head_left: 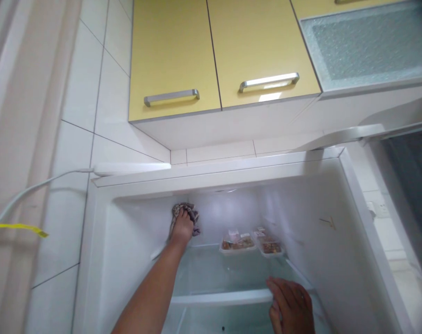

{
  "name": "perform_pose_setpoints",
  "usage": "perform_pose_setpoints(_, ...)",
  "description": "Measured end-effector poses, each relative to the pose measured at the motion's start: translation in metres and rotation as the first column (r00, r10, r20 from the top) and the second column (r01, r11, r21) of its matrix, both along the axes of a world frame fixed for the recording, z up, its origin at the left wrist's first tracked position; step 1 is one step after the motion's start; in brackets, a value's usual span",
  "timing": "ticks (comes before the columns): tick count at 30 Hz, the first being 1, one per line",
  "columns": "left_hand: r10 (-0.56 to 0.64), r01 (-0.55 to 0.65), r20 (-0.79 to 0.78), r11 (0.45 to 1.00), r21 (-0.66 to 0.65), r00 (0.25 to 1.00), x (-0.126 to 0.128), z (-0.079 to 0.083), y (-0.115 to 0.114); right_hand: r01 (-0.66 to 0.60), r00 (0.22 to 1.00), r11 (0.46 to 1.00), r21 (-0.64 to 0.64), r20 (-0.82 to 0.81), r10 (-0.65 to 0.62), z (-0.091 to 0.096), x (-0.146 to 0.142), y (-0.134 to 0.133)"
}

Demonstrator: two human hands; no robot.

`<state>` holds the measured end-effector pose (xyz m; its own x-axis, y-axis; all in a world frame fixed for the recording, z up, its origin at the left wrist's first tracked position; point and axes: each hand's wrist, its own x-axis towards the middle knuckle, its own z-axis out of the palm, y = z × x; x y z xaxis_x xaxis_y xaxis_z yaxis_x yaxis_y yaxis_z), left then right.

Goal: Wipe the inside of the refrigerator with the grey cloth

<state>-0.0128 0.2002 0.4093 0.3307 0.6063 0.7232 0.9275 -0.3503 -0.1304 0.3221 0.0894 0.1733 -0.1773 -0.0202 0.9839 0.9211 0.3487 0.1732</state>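
My left hand (182,228) reaches deep into an open white fridge (350,195) and presses a crumpled patterned cloth (187,209) against the upper back wall at the left. My right hand (290,304) rests with fingers spread on the front edge of the glass shelf (218,278), holding nothing. Two clear wrapped food trays (237,243) (268,243) stand side by side at the back of that shelf, to the right of the cloth.
Yellow wall cupboards (211,51) with metal handles hang above the fridge. A frosted-glass cupboard door (367,44) is at the upper right. White tiled wall (86,120) and a white cable (33,188) lie to the left. The open fridge door (411,185) is at the right.
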Motion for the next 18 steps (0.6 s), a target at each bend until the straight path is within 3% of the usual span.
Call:
perform_pose_setpoints(5, -0.1, 0.11, 0.138, 0.991, -0.069, 0.985, -0.003, -0.023, -0.011, 0.014, 1.0, 1.0, -0.009, 0.008, -0.014, 0.0, 0.0, 0.0)
perform_pose_setpoints(12, -0.136, 0.234, 0.38, 0.946, -0.224, 0.915, 0.001, -0.049, -0.061, -0.006, 0.999, 0.998, -0.068, -0.054, 0.003, 0.008, -0.009, -0.015)
perform_pose_setpoints(15, -0.078, 0.265, 0.536, 0.923, -0.28, 0.841, 0.009, -0.057, -0.08, -0.023, 0.998, 0.995, -0.095, -0.063, 0.017, 0.011, -0.013, -0.022)
perform_pose_setpoints(18, 0.0, 0.32, 0.711, 0.893, -0.317, 0.704, 0.018, -0.056, -0.096, -0.022, 0.995, 0.994, -0.103, -0.095, 0.013, 0.013, -0.016, -0.026)
